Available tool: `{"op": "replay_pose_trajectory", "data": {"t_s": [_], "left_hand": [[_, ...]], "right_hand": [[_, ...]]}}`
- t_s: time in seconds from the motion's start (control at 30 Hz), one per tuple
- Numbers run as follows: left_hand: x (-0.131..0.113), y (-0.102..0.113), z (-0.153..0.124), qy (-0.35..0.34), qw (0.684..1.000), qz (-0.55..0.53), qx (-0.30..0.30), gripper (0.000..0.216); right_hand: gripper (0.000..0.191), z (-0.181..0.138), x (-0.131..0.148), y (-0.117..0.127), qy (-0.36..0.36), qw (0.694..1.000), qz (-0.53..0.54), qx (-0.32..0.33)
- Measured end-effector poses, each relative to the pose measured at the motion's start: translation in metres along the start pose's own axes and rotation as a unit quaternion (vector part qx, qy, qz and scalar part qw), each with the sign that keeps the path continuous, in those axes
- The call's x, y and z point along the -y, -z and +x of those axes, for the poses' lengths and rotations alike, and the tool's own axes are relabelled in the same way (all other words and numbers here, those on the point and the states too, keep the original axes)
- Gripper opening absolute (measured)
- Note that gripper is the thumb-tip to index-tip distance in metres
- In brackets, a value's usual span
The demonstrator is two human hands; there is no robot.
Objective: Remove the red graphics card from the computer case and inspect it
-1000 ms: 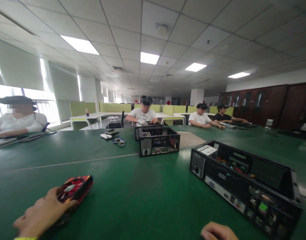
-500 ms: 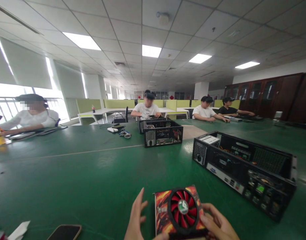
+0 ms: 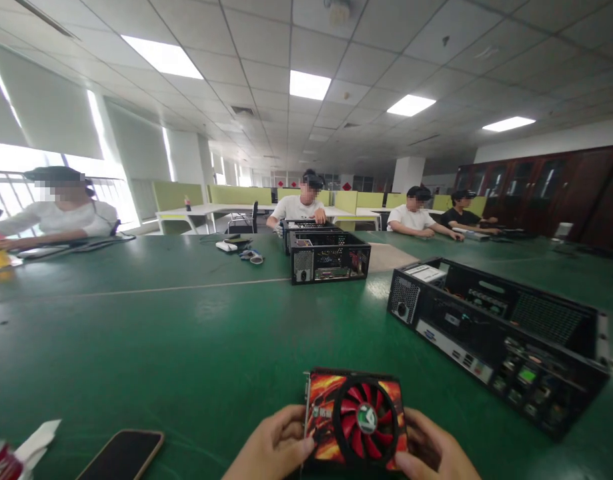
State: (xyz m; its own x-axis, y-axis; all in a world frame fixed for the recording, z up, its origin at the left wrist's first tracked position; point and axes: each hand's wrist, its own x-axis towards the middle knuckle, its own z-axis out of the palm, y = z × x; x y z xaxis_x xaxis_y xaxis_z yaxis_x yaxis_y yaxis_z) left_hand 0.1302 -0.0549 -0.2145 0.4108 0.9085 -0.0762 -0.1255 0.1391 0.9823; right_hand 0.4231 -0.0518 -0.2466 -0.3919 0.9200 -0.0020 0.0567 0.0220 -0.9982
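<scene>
Low in the middle of the head view is a graphics card [image 3: 323,417] with a flame-patterned red and orange shroud and a round fan of red blades. My left hand [image 3: 279,443] grips its left edge, thumb on the front face. On the opposite edge, my right hand [image 3: 431,443] has its fingers closed around the card, thumb near the lower corner. The card's fan side faces me; its underside is hidden. Beyond it to the right lies an open black computer case [image 3: 486,333] on its side, with a power supply at its left end.
On the green table [image 3: 186,347] lie a phone [image 3: 123,457], a white tissue [image 3: 39,443] and a partly seen red-labelled bottle [image 3: 1,460]. Another open case [image 3: 331,260] stands farther back, before a person [image 3: 293,208] in white. Gloves [image 3: 251,255] lie left of it. More people sit around.
My left hand, spread and apart from the card before, has closed on its left edge. The right hand keeps its hold. The view has tilted down slightly.
</scene>
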Motion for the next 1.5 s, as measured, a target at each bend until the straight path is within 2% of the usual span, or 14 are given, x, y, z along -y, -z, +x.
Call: {"op": "replay_pose_trajectory", "data": {"t_s": [0.1,0.17,0.23,0.37,0.5,0.73,0.97,1.07,1.23,1.33,1.5], "left_hand": [[0.002,0.002,-0.001,-0.007,0.999,-0.033,-0.005,0.068],[0.001,0.002,-0.002,-0.007,0.998,-0.063,-0.009,0.071],[0.0,0.0,-0.002,-0.008,0.996,-0.09,-0.015,0.072],[0.0,-0.007,-0.004,-0.01,0.993,-0.108,-0.055,0.065],[0.002,-0.012,-0.006,-0.008,0.992,-0.102,-0.079,0.063],[0.005,-0.012,-0.006,-0.01,0.992,-0.067,-0.11,0.067],[-0.009,-0.01,-0.007,0.018,0.995,0.025,-0.092,0.052],[-0.009,-0.007,-0.005,0.019,0.996,0.027,-0.083,0.05],[0.006,0.0,-0.003,0.003,0.997,-0.01,-0.072,0.059],[0.02,0.007,-0.001,0.004,0.998,-0.02,-0.056,0.065],[0.043,0.021,0.009,-0.021,1.0,0.001,0.019,0.082]], "right_hand": [[0.08,-0.004,-0.002,0.004,0.037,0.989,-0.112,-0.09],[0.077,-0.006,-0.007,0.006,0.052,0.967,-0.196,-0.152],[0.073,-0.007,-0.01,0.007,0.061,0.95,-0.246,-0.181],[0.072,-0.008,0.0,0.004,0.054,0.955,-0.262,-0.132],[0.063,-0.009,0.018,0.0,0.05,0.96,-0.263,-0.082],[0.068,-0.006,0.021,-0.006,0.052,0.964,-0.252,-0.069],[0.072,-0.011,0.016,-0.004,0.028,0.959,-0.275,-0.069],[0.068,-0.011,0.017,-0.004,0.017,0.96,-0.27,-0.07],[0.045,-0.008,0.021,-0.004,0.042,0.969,-0.227,-0.085],[0.051,-0.009,0.02,-0.003,0.049,0.965,-0.229,-0.12],[0.063,-0.011,0.012,0.0,0.043,0.962,-0.233,-0.138]]}}
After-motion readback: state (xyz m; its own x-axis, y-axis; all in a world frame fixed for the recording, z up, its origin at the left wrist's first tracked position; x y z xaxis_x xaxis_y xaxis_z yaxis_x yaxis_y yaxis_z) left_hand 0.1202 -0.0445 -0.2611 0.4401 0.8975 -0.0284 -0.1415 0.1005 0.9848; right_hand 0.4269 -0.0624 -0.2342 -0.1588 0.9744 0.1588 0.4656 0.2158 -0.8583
